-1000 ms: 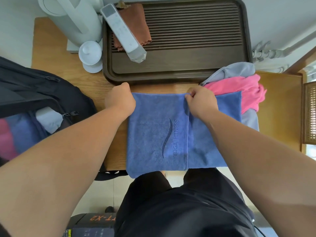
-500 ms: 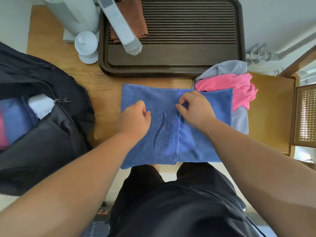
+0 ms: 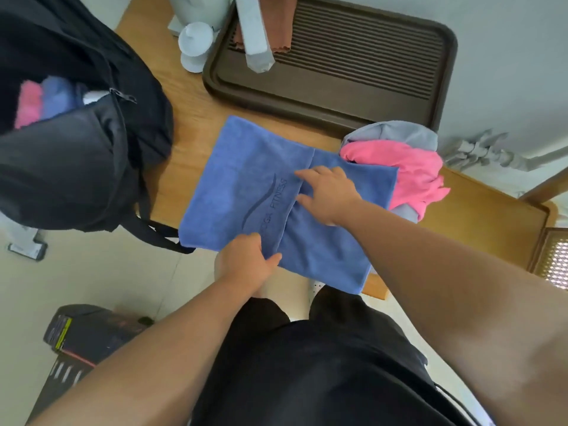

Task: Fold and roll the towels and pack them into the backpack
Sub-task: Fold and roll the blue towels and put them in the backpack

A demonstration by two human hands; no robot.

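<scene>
A blue towel (image 3: pixel 246 176) with a fitness logo lies folded on the wooden table (image 3: pixel 190 118), its near edge hanging over the table's front. My left hand (image 3: pixel 249 256) grips that near edge at the fold line. My right hand (image 3: pixel 325 192) rests flat on the towel beside the fold, fingers spread. A black backpack (image 3: pixel 76 167) stands open at the left, with rolled pink and blue towels (image 3: pixel 43 101) inside. A pink towel (image 3: pixel 412 170) lies on a grey towel (image 3: pixel 396 133) at the right end of the table.
A dark brown slatted tray (image 3: pixel 353 96) lies at the back of the table with a white device and an orange-brown cloth on it. A white appliance and lid (image 3: pixel 195 44) stand at the back left. A dark box (image 3: pixel 89 333) sits on the floor.
My left hand moved from the towel's far corner down to its near edge and took hold there. My right hand slid back and flattened on the towel. The view tilted.
</scene>
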